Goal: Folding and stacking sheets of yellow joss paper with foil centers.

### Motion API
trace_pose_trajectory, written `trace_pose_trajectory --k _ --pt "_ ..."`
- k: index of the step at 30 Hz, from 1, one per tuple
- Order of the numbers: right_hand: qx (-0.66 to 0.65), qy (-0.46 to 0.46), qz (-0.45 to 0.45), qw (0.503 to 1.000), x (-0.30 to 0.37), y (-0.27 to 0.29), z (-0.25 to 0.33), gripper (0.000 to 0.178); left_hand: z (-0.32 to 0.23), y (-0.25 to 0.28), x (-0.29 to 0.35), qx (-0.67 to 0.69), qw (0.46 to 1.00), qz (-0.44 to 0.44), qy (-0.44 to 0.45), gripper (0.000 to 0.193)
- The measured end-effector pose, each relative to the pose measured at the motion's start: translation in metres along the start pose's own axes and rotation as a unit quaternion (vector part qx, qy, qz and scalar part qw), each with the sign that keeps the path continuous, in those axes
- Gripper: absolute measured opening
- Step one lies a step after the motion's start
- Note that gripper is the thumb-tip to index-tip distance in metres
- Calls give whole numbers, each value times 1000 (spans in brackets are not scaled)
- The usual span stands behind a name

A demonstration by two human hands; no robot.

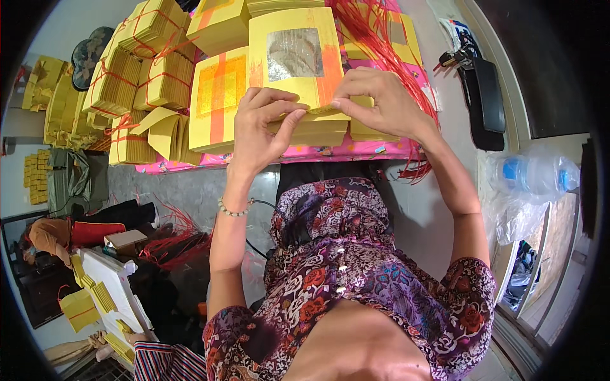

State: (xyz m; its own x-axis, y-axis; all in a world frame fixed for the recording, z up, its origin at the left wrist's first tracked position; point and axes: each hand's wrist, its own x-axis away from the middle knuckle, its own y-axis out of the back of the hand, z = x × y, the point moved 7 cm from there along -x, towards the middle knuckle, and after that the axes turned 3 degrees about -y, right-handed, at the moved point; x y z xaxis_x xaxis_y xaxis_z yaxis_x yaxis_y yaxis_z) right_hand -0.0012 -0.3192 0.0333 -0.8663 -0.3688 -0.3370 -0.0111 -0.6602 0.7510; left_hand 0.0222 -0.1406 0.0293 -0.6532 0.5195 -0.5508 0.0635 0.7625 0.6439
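Note:
My left hand [264, 130] pinches the near edge of a yellow paper sheet [259, 44] between thumb and bent fingers. Close by on the right, my right hand [381, 98] is closed on the same edge, thumb against fingertips. A silver square and an orange strip mark the sheet's face. It lies on top of a thick stack of yellow paper [318, 134], its near edge lifted at my fingers. Left of it sits another yellow stack [219, 95] with a gold-orange square and strip. How many sheets my fingers hold cannot be made out.
Red-tied yellow bundles [162, 86] pile up at the left of the pink-covered table [384, 151]. Loose red strings [368, 28] hang over its right side. Keys [452, 59] and a bagged water bottle [530, 173] are at right. A co-worker's striped sleeve [165, 362] shows at lower left.

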Motion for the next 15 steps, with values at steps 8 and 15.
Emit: trace_pose_trajectory --k 8,15 --pt "4 19 -40 999 2 -1 2 16 -5 1 -1 -9 1000 -3 -6 8" --pt "96 97 -112 984 -5 19 32 15 -25 11 -22 -93 988 97 -79 39"
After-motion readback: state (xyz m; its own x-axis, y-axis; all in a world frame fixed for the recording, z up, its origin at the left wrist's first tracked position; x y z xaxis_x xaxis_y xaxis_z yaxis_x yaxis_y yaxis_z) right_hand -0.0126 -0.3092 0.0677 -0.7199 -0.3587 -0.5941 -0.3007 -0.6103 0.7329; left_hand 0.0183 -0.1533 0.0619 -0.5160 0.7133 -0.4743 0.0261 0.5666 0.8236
